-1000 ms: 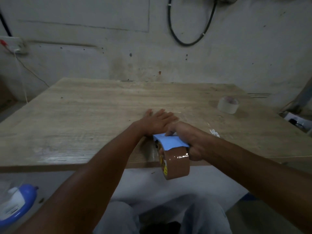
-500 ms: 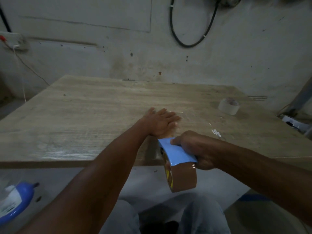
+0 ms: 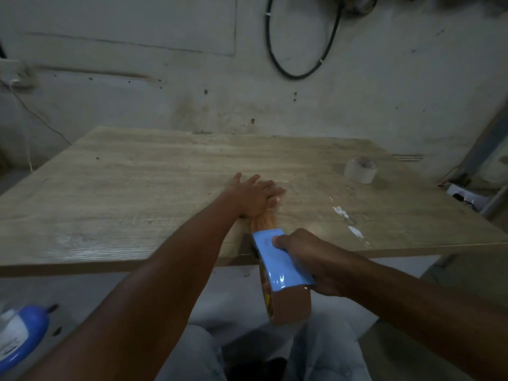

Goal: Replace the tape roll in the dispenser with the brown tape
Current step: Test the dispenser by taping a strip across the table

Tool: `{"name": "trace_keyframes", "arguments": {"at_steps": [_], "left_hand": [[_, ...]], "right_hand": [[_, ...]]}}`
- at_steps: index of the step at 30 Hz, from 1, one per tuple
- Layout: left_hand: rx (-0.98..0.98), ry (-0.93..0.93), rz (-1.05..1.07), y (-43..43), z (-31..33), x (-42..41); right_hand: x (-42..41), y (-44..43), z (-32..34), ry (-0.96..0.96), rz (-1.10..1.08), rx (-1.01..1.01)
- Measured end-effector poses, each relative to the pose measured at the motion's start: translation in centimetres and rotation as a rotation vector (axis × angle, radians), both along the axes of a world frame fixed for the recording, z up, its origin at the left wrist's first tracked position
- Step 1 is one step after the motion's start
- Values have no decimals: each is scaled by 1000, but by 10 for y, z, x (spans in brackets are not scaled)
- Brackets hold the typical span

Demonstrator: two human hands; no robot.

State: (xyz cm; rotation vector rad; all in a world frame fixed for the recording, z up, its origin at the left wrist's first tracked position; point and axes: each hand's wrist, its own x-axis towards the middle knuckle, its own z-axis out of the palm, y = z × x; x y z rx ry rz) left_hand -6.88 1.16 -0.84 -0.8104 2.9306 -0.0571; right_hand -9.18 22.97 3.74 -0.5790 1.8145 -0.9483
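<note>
My right hand (image 3: pixel 310 259) grips the blue tape dispenser (image 3: pixel 277 259) at the table's near edge, thumb on its top. The brown tape roll (image 3: pixel 294 305) sits in the dispenser, hanging below the table edge. A strip of brown tape (image 3: pixel 265 220) runs from the dispenser forward onto the wooden table (image 3: pixel 137 188). My left hand (image 3: pixel 254 196) lies flat with fingers spread, pressing the strip's far end onto the table. A whitish tape roll (image 3: pixel 360 169) stands apart at the table's back right.
A black cable loop (image 3: pixel 299 50) hangs on the wall behind the table. A blue and white container (image 3: pixel 19 334) lies on the floor at the lower left. White marks (image 3: pixel 349 221) dot the table right of the strip. My knees are under the near edge.
My right hand has pulled the dispenser back toward me and down past the table edge, drawing out a longer strip of brown tape. My left hand has stayed pressed on the table.
</note>
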Motion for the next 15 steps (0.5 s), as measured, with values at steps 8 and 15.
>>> {"name": "trace_keyframes", "arguments": {"at_steps": [8,15], "left_hand": [[111,142,9,22,-13,-8],[68,153,-10,23,-13,-6]], "right_hand": [[-1,1,-3,-62,0,-25],[3,10,-7,-69,-4,-15]]}}
